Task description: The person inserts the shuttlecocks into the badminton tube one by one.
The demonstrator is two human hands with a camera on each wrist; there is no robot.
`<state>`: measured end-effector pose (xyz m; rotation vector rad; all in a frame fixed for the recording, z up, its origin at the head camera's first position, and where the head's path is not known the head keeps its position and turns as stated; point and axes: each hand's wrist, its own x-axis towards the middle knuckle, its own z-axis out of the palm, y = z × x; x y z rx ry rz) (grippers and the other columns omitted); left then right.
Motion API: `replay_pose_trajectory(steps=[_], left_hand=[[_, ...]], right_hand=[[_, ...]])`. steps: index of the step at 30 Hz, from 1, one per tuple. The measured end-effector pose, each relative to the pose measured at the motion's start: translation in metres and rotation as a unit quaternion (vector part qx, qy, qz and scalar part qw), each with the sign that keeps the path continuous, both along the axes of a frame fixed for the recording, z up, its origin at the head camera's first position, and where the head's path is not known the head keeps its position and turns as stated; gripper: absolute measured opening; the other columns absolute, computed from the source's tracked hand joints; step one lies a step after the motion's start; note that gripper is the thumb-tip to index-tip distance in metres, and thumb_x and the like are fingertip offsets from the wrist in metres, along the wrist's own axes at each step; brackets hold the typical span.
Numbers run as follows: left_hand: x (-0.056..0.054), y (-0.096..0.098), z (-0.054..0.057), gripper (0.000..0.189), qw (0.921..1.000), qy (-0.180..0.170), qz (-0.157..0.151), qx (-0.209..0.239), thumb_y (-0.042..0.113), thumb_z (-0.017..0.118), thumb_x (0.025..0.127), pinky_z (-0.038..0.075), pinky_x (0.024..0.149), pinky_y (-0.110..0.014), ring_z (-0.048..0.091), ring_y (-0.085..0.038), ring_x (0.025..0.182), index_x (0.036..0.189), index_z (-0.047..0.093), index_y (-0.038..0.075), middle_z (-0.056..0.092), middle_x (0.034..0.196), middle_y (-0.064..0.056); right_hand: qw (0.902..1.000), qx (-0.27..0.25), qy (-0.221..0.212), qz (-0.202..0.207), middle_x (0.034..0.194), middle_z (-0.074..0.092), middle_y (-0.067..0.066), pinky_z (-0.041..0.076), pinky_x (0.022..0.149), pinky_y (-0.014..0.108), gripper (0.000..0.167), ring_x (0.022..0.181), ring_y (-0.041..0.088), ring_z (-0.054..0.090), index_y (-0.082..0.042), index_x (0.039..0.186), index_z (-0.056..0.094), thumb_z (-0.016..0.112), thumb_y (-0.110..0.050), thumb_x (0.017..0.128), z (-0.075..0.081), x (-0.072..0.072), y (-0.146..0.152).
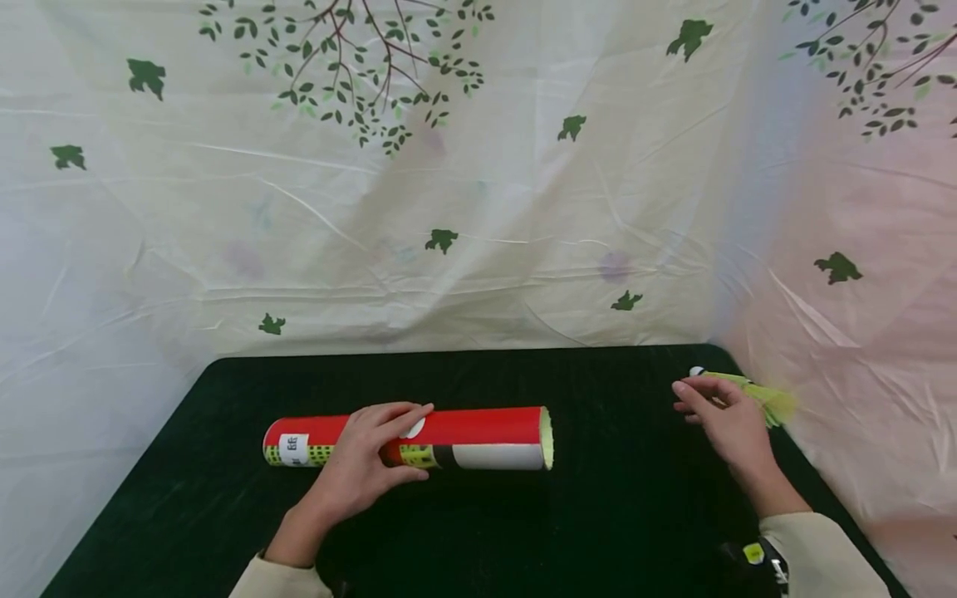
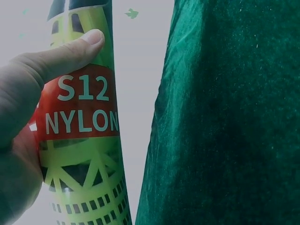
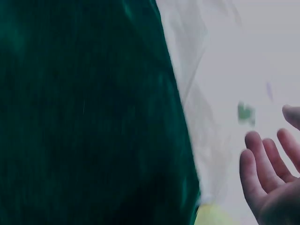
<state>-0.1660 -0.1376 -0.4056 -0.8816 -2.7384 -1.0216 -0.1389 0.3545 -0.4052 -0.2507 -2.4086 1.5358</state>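
Note:
My left hand (image 1: 357,461) grips a shuttlecock tube (image 1: 486,432) around its middle, thumb on the near side and fingers over the top. The tube is red, white and yellow-green, and its right end shows pale yellow-green. Close up in the left wrist view, the thumb lies across the tube (image 2: 84,157) above the printed words "S12 NYLON". Over at the table's right edge, a yellow shuttlecock (image 1: 777,403) with a white tip lies partly behind my right hand (image 1: 736,428). The right wrist view shows that hand (image 3: 276,185) with loosely bent fingers and nothing in them.
A dark green cloth covers the table (image 1: 598,515). Behind it and along the sides hangs a pale curtain (image 1: 508,183) printed with branches and green birds. The curtain meets the table's right edge close to the shuttlecock.

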Motion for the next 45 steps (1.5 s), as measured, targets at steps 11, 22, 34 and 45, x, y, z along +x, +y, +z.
replay_pose_trajectory(steps=[11, 22, 34, 45], left_hand=[[0.001, 0.0, 0.0, 0.09, 1.0, 0.0, -0.003, 0.0, 0.03, 0.091, 0.073, 0.033, 0.106, -0.056, 0.044, -0.019, 0.126, 0.147, 0.044, 0.049, 0.051, 0.141, 0.008], [0.003, 0.001, 0.0, 0.088, 1.0, 0.005, -0.001, 0.004, 0.03, 0.091, 0.074, 0.035, 0.105, -0.055, 0.043, -0.019, 0.126, 0.147, 0.045, 0.049, 0.052, 0.14, 0.008], [0.003, 0.001, 0.0, 0.09, 1.0, 0.0, 0.002, -0.003, 0.031, 0.091, 0.074, 0.035, 0.106, -0.055, 0.043, -0.019, 0.126, 0.147, 0.044, 0.05, 0.051, 0.14, 0.009], [0.004, 0.001, 0.0, 0.09, 1.0, -0.002, 0.0, 0.001, 0.03, 0.091, 0.073, 0.034, 0.106, -0.055, 0.043, -0.019, 0.126, 0.147, 0.044, 0.05, 0.051, 0.141, 0.009]], right_hand=[[0.9519, -0.197, 0.016, -0.234, 0.076, 0.062, -0.014, 0.051, 0.051, 0.017, 0.016, 0.059, 0.001, 0.064, -0.016, 0.095, 0.064, 0.078, -0.018, 0.089, -0.026, 0.003, 0.073], [0.9269, -0.292, -0.02, -0.235, 0.064, 0.067, -0.012, 0.053, 0.047, 0.023, 0.02, 0.053, 0.005, 0.067, -0.023, 0.073, 0.068, 0.078, -0.017, 0.089, -0.038, -0.003, 0.09], [0.9257, -0.298, -0.071, -0.222, 0.064, 0.067, -0.009, 0.056, 0.052, 0.025, 0.025, 0.056, 0.009, 0.068, -0.026, 0.067, 0.07, 0.074, -0.023, 0.092, -0.043, -0.008, 0.096], [0.926, -0.305, -0.07, -0.212, 0.066, 0.068, -0.009, 0.056, 0.054, 0.025, 0.025, 0.058, 0.01, 0.07, -0.023, 0.072, 0.069, 0.068, -0.013, 0.095, -0.046, -0.007, 0.099]])
